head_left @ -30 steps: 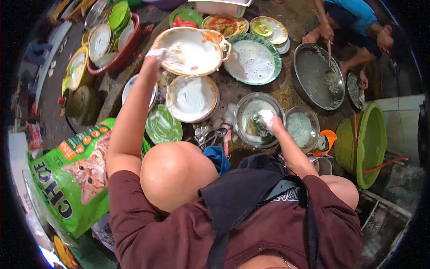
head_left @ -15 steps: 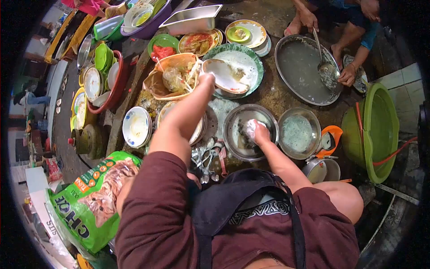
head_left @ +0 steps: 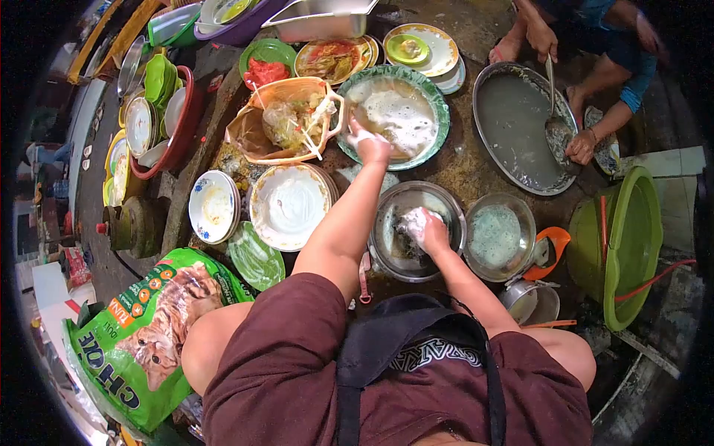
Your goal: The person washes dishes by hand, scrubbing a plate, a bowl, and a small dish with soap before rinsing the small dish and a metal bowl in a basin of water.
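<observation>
While I squat over the wet ground, my left hand (head_left: 370, 146) reaches out to the green-rimmed round basin of soapy foam (head_left: 428, 95), fingers curled and soapy at its near rim; I cannot tell whether they grip anything there. My right hand (head_left: 429, 227) is closed around a foam-covered scrubbing sponge (head_left: 410, 221), pressed down inside the round steel bowl (head_left: 388, 253) just in front of my knees. Just right of that bowl sits a smaller steel bowl with pale sudsy water (head_left: 497, 236), touching or nearly touching it. Left of my outstretched arm lies a stack of white plates with patterned rims (head_left: 288, 207), and beyond it an orange plastic basket of food scraps and sticks (head_left: 286, 119) sits just beside the foamy basin. A green cat-food bag (head_left: 152, 327) lies by my left knee. At the far right, another person's hand (head_left: 542, 37) holds a ladle (head_left: 556, 126) over a wide steel tray of grey water (head_left: 513, 119), and a green plastic bucket (head_left: 632, 238) stands tilted near them.
</observation>
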`<act>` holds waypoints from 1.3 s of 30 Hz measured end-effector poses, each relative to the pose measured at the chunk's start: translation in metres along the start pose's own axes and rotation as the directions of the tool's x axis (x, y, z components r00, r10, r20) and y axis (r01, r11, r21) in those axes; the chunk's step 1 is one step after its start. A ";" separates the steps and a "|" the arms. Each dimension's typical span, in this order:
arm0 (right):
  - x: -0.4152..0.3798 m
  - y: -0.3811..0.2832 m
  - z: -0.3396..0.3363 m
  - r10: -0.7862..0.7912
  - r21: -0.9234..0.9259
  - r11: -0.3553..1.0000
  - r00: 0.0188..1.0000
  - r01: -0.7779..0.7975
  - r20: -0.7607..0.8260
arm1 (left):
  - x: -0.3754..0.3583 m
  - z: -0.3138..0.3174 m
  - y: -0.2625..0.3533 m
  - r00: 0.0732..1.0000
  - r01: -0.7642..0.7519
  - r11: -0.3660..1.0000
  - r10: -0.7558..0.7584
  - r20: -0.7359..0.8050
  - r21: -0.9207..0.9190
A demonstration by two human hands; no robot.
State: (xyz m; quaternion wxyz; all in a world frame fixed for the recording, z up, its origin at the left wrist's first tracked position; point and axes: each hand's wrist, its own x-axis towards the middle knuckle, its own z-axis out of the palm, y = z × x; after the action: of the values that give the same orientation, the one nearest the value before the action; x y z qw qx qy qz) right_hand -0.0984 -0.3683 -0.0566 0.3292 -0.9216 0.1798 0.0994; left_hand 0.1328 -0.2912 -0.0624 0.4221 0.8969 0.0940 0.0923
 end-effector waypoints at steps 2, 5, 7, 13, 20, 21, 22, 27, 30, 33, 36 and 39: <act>0.002 0.001 0.000 -0.015 -0.001 1.000 0.999 0.015 -0.031 | 0.004 -0.004 -0.008 0.986 -0.119 0.954 0.080 -0.148 -0.276; 0.003 0.010 0.011 -0.028 0.046 0.999 0.999 0.029 -0.034 | 0.015 0.014 -0.025 0.995 0.081 0.834 -0.101 -0.007 -0.547; 0.004 0.013 0.015 0.003 0.096 0.995 0.999 0.000 -0.035 | 0.013 -0.015 0.018 0.764 0.635 0.577 -0.568 0.306 -0.513; 0.011 0.018 0.014 -0.059 0.012 0.998 0.998 0.059 0.022 | 0.024 0.005 0.001 0.843 0.511 0.402 -0.405 0.353 -0.760; 0.056 0.040 0.012 -0.037 0.348 0.935 0.960 -0.065 0.278 | 0.026 -0.069 0.057 0.988 0.099 0.994 -0.092 0.121 -0.049; 0.047 0.007 -0.027 -0.124 0.369 0.929 0.914 -0.030 0.387 | 0.024 -0.086 0.060 0.996 -0.087 0.993 0.089 0.020 -0.082; 0.061 0.011 -0.034 -0.082 0.198 0.980 0.885 -0.012 0.459 | 0.023 -0.103 0.063 0.986 -0.161 0.975 0.165 0.016 -0.151; 0.053 -0.102 -0.139 -0.377 0.625 0.709 0.925 0.325 -0.052 | 0.005 -0.177 0.068 0.959 -0.267 0.920 0.225 -0.173 -0.287; 0.080 -0.152 -0.129 -0.495 0.645 0.561 0.835 0.518 -0.240 | -0.009 -0.198 0.057 0.998 0.048 0.945 -0.057 -0.019 -0.324; 0.068 -0.215 -0.087 -0.502 0.079 0.805 0.745 0.589 -0.440 | -0.017 -0.199 0.023 0.995 0.072 0.928 -0.091 -0.037 -0.366; 0.037 -0.254 -0.052 -0.587 0.428 0.621 0.751 0.657 -0.301 | -0.041 -0.246 0.032 0.972 0.160 0.723 -0.235 -0.020 -0.671; 0.016 -0.250 -0.038 -0.749 0.269 0.572 0.627 0.775 -0.213 | -0.030 -0.289 0.009 0.945 0.172 0.564 -0.325 -0.026 -0.808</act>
State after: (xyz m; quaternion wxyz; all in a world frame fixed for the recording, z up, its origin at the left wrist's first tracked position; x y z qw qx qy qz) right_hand 0.0179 -0.2176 0.1100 0.4846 -0.8413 -0.2081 -0.1188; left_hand 0.0338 -0.0899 0.1228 0.7756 0.5804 0.2045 0.1406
